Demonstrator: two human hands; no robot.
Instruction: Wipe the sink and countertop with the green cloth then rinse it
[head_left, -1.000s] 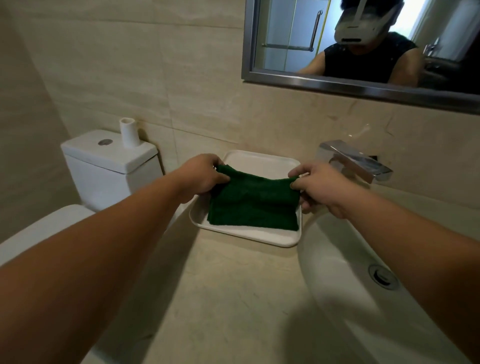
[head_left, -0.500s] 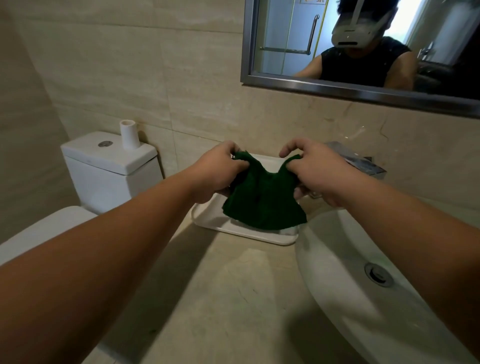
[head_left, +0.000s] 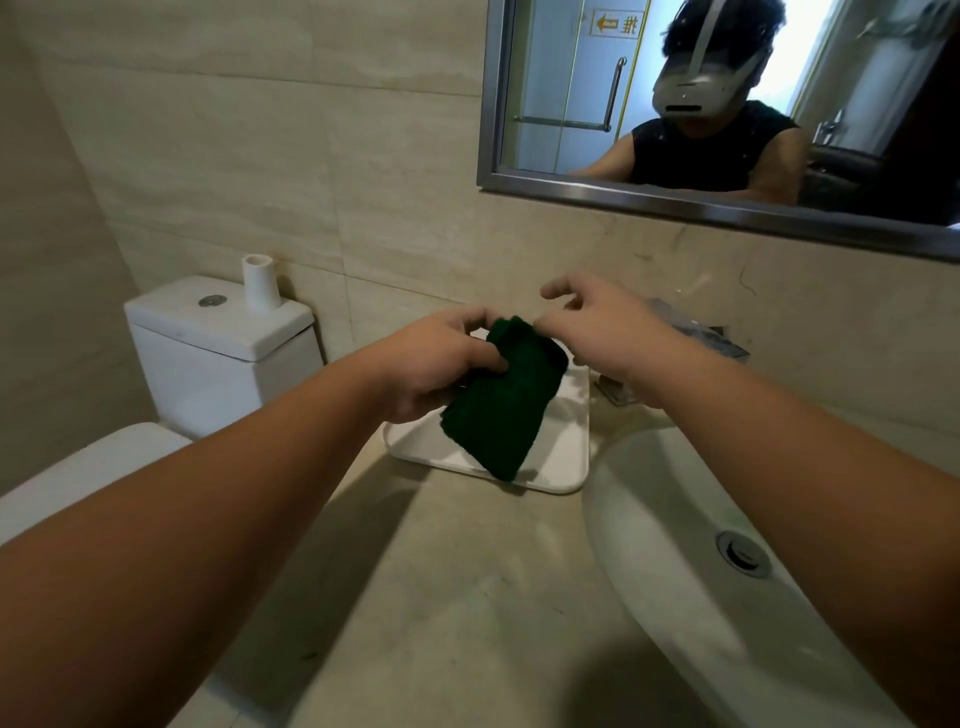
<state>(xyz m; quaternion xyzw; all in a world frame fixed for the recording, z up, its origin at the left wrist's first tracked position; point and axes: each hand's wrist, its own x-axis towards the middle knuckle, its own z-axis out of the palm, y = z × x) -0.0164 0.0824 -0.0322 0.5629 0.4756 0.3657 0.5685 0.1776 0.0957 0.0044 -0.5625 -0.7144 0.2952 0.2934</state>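
Observation:
The green cloth hangs folded above the white tray, its lower corner close to the tray's front rim. My left hand grips the cloth's left side near the top. My right hand hovers just right of the cloth's top edge with fingers spread, holding nothing. The white sink basin with its metal drain lies to the right, below my right forearm. Beige countertop stretches in front of the tray.
A chrome faucet sticks out from the wall behind my right hand. A white toilet tank with a paper roll core stands at left. A framed mirror hangs on the tiled wall above.
Both hands lifted the cloth off the tray and brought its ends together. Now my right hand has let go and opened, and the cloth hangs folded from my left hand alone.

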